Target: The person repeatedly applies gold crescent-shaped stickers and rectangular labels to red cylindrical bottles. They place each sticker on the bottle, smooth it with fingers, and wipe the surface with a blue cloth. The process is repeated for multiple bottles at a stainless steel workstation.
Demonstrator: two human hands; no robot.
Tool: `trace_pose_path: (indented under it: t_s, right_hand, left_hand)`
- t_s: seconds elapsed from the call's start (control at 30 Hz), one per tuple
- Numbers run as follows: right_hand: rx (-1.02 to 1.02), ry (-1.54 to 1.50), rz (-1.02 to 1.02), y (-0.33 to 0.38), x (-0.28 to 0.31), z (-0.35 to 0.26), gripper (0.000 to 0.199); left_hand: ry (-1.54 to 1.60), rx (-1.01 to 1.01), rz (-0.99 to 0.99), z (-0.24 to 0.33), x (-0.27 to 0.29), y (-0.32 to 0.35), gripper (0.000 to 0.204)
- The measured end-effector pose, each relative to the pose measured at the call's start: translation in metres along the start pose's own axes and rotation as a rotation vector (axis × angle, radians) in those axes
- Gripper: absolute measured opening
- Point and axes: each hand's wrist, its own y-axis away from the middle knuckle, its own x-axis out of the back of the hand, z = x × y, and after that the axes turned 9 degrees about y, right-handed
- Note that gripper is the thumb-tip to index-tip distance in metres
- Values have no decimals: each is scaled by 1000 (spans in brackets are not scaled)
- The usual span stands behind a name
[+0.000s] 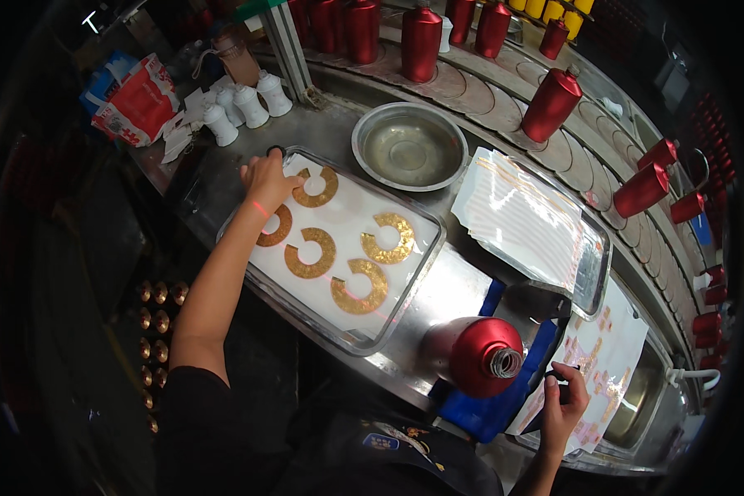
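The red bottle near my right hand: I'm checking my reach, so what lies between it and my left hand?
In the head view, a metal tray with gold C-shaped pieces, then a strip of shiny metal surface.

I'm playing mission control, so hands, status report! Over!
Left hand at uppermost gold C-shaped piece. Right hand over patterned sheet, grip unclear. Nearest red bottle between hands, clear of that piece.
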Motion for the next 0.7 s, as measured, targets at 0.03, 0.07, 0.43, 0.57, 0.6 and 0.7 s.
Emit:
trace_pose_path:
  t_s: [0.03, 0.07, 0.43, 0.57, 0.6, 0.7]
  right_hand:
    - [13, -5, -7, 1, -1, -2, 21]
    - [19, -7, -19, 2, -2, -5, 21]
    - [60, -66, -4, 29, -13, -24, 20]
    - [197, -69, -110, 51, -12, -60, 21]
    - [280, -123, -184, 54, -14, -70, 22]
    - [363, -205, -466, 50, -44, -98, 22]
  left_hand:
    - [-14, 47, -17, 3, 1, 0, 50]
    - [-29, 87, -25, 5, 1, -3, 50]
    - [201, 161, 185, -27, -17, -23, 27]
    - [282, 21, 237, -15, -2, -4, 22]
    - [308, 8, 218, -9, 6, 5, 21]
    - [584, -170, 236, 16, 34, 48, 23]
